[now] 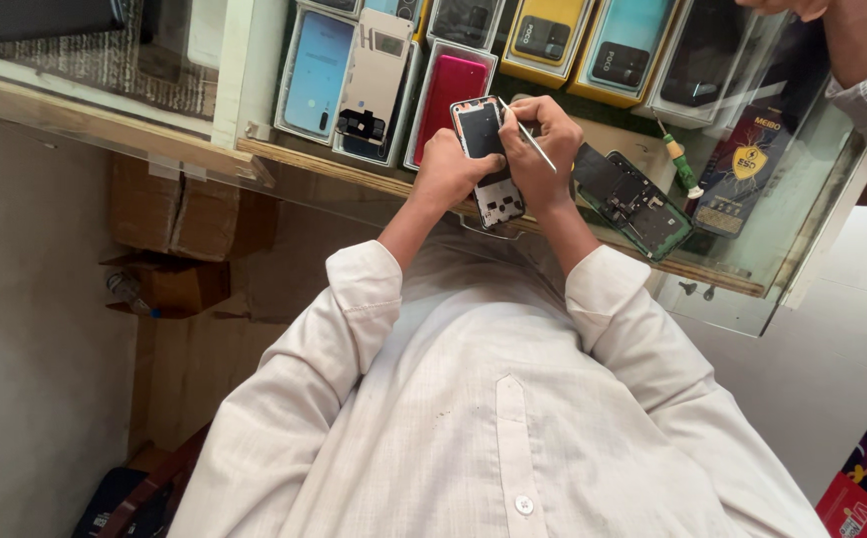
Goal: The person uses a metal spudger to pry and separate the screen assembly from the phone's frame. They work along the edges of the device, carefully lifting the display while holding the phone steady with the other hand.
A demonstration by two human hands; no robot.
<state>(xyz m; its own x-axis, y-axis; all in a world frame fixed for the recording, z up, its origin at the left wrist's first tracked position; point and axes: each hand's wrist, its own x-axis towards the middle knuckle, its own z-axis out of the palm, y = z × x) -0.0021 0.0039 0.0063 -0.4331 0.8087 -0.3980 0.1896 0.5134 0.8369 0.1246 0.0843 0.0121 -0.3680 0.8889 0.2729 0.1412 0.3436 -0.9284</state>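
A: Where was the opened phone [489,159]?

B: Raised just above the glass counter [752,254], gripped in the left hand [448,167], fingers wrapped round its edge, open back facing up so the insides showed.

A: Right hand [545,149]?

B: Pinched a thin metal tool [528,134] pen-style, tip at the phone's upper part. Detached back cover [371,85] and second opened phone [632,199] lay on the counter, close by.

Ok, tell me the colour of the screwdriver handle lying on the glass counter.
Green, with a pale tip; the screwdriver shows best in the head view.
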